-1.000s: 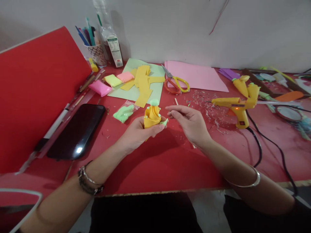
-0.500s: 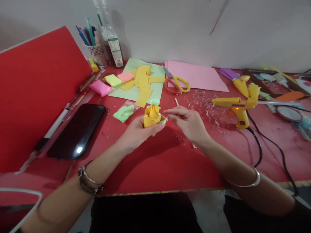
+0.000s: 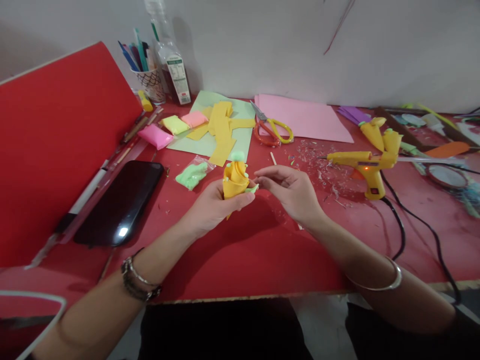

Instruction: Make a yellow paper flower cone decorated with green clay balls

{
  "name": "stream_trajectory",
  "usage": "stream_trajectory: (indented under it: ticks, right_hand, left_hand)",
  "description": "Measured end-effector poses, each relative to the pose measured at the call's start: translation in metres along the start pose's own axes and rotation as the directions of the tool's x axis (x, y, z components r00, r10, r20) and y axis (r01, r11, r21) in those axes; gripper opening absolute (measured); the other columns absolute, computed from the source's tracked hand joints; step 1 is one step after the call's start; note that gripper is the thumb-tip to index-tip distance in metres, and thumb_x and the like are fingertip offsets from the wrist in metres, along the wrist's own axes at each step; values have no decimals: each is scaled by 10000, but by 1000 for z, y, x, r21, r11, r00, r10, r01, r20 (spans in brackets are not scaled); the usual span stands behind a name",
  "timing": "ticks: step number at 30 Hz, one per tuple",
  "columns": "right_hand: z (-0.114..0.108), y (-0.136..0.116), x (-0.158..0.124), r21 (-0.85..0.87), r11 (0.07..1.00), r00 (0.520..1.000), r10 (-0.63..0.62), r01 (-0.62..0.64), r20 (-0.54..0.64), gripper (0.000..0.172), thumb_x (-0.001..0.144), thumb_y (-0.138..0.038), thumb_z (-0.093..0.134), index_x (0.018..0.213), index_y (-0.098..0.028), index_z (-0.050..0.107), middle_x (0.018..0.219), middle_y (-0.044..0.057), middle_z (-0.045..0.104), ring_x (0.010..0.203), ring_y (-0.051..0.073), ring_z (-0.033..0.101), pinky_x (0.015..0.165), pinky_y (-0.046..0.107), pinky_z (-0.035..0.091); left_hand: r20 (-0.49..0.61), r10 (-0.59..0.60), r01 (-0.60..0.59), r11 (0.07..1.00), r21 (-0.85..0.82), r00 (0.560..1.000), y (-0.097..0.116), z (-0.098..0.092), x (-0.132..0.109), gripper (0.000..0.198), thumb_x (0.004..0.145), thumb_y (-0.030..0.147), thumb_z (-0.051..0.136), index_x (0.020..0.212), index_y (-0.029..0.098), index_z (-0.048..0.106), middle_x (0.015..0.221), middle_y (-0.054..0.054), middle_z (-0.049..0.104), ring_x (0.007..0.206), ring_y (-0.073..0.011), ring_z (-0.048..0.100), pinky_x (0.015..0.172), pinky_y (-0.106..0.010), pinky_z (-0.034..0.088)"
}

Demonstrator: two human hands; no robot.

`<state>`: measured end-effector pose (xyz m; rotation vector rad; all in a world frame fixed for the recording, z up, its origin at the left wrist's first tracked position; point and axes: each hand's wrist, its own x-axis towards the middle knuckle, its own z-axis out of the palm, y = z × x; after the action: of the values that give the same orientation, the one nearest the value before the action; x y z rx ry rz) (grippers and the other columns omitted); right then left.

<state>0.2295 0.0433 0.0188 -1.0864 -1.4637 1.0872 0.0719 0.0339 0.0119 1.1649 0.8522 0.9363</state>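
Note:
My left hand (image 3: pixel 210 207) is wrapped round a rolled yellow paper flower (image 3: pixel 235 182). Small pale green blobs dot the flower's edges, and a larger pale green lump (image 3: pixel 237 156) shows at its top. Between the flower and my left thumb, a pale green piece (image 3: pixel 252 189) sticks out to the right. Just right of it, my right hand (image 3: pixel 290 190) has thumb and index finger pinched close together; whatever lies between the tips is too small to make out. A clear bag of green clay (image 3: pixel 192 173) rests left of the flower.
Yellow paper strips (image 3: pixel 222 132) lie on a green sheet beside clay packets (image 3: pixel 156 136). Scissors (image 3: pixel 272 127) touch pink paper (image 3: pixel 307 117). A lit yellow glue gun (image 3: pixel 371 172) and its cord are at right, a phone (image 3: pixel 120 202) at left. A bottle (image 3: pixel 174 75) stands behind.
My right fingertips have shifted slightly, the thumb and index finger bending closer together. The flower in my left hand has barely moved.

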Motion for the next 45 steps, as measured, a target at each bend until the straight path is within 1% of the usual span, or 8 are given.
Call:
stream_trajectory:
  ticks: [9,20,27,33,36,39,42,45]
  right_hand:
    - [3,0,-1,104,993,999,46,-47,9,137,677,-73,580,764,-171,620,710,-17,677,677,90,644,659,225,549]
    - [2,-7,-2,-20,1000,998,3,-5,-70,57,672,-142,609,638,-151,565,536,-48,592,490,57,575,504,180,494]
    - [3,-3,-2,61,997,999,36,-35,-8,54,710,-157,566,764,-164,565,691,-11,656,664,102,640,648,246,533]
    - [5,-7,-4,24,1000,998,7,-5,-70,74,742,-175,548,766,-173,478,667,-10,658,658,113,649,666,263,529]
    - [5,-9,-6,-78,995,993,-74,67,-94,52,735,-156,553,722,-168,505,643,-11,645,626,106,640,615,235,524]
    - [3,-10,-8,-240,940,955,-274,242,-110,30,724,-142,567,722,-171,561,677,-12,635,635,93,616,600,222,509]
    - [2,-12,-10,-394,816,881,-472,424,-30,61,725,-126,574,724,-186,587,694,-16,626,660,91,586,621,231,490]
    - [3,-15,-12,-483,707,831,-550,516,82,100,727,-96,563,714,-193,585,681,-13,620,660,95,575,615,236,476]
  left_hand:
    - [-1,39,-39,999,20,999,1,0,-1,165,642,238,638,800,207,608,740,36,557,571,-57,439,573,-216,343]
    - [24,17,-18,997,70,1000,0,0,0,140,698,282,575,737,159,522,528,78,430,473,-42,375,478,-194,303]
    - [88,-32,24,995,99,996,4,3,-1,114,763,269,496,719,167,471,438,99,423,366,-29,365,425,-193,280]
    - [62,-65,60,995,85,996,3,5,-1,126,747,274,503,699,164,466,444,96,418,373,-36,381,414,-195,286]
    - [50,-89,85,993,85,995,2,6,-1,168,728,292,525,648,156,467,465,75,441,424,-45,402,440,-198,309]
    - [66,-133,129,990,54,989,1,7,-2,190,724,286,531,613,153,455,470,69,440,443,-44,405,462,-197,333]
    - [90,-163,166,986,-17,982,1,9,-3,187,721,271,537,608,152,446,470,69,432,439,-43,406,458,-195,354]
    - [107,-170,181,979,-95,980,1,12,-3,185,711,271,545,610,152,446,473,70,419,427,-41,397,421,-187,357]
